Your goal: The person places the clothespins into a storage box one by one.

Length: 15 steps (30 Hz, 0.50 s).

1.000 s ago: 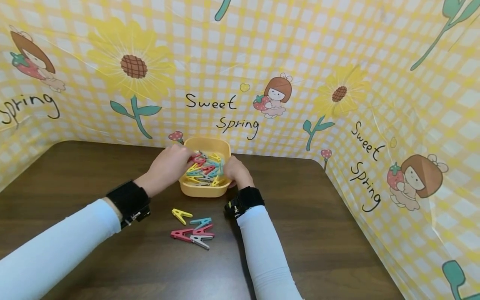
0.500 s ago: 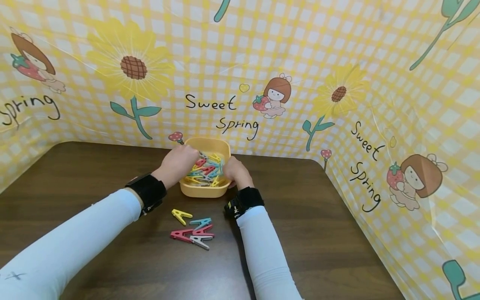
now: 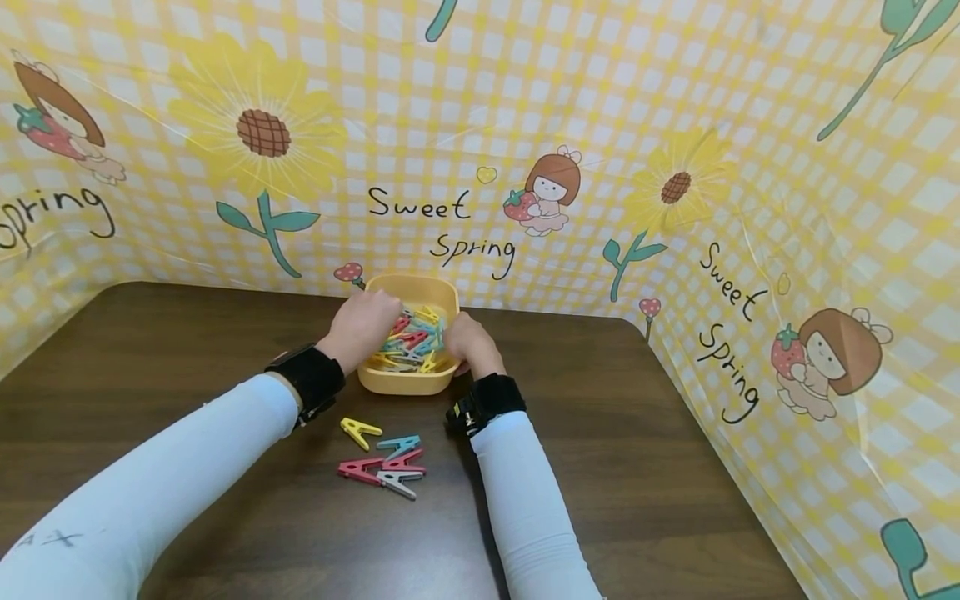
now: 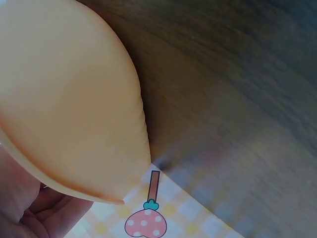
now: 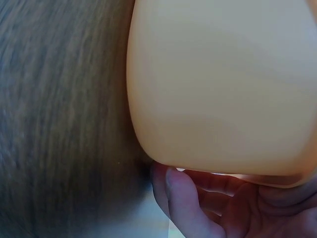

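A yellow plastic basket [image 3: 408,384] stands at the back of the table, with many coloured clothespins [image 3: 417,340] heaped inside. Over its left rim reaches my left hand [image 3: 366,327]; the fingertips are hidden in the head view. In the left wrist view, curled fingers [image 4: 52,213] show past the rim, but whatever lies between them is out of sight. My right hand [image 3: 474,343] grips the basket's right side, and in the right wrist view its thumb and fingers [image 5: 190,201] close around the wall.
Nearer me on the dark wooden table [image 3: 637,467] lie a yellow clothespin [image 3: 360,432], a blue one [image 3: 399,447], two red ones [image 3: 358,471] and a grey one [image 3: 398,482]. A yellow checked cloth [image 3: 420,125] rises behind the basket and along the sides.
My left hand has shifted right and slightly farther into the basket, its forearm swinging inward. The right hand, the basket and the loose clothespins have stayed put.
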Available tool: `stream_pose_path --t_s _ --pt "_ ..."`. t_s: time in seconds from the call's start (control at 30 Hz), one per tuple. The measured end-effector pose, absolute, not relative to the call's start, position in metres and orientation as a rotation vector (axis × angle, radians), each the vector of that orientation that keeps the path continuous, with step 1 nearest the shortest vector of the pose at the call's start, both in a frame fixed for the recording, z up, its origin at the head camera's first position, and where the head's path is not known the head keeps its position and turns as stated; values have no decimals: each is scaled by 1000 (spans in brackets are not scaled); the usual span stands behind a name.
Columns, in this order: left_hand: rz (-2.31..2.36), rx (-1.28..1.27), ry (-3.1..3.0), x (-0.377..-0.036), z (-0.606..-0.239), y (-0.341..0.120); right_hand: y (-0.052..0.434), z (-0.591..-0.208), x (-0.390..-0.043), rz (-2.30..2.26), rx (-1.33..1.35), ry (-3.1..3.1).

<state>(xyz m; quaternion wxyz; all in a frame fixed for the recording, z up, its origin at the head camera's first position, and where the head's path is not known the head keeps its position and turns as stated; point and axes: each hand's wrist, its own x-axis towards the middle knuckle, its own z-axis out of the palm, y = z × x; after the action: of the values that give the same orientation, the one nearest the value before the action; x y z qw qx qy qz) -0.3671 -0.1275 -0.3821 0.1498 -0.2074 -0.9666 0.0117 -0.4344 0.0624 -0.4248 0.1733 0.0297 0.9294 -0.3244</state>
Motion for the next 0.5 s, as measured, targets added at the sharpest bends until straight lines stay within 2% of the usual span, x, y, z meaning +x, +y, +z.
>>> stream_pose_path --t_s 0.13,0.23,0.33,0.5 --pt "33 -589 -2804 -368 -384 -127 64 -452 -463 -929 107 2629" --pt "36 -594 -2808 -368 -384 -128 64 -455 -467 -934 134 2613" --pt "31 -595 -2798 -368 -382 -130 63 -450 -463 -923 146 2623" --pt "-94 -531 -2840 -370 -377 -133 60 -419 -430 -941 111 2612"
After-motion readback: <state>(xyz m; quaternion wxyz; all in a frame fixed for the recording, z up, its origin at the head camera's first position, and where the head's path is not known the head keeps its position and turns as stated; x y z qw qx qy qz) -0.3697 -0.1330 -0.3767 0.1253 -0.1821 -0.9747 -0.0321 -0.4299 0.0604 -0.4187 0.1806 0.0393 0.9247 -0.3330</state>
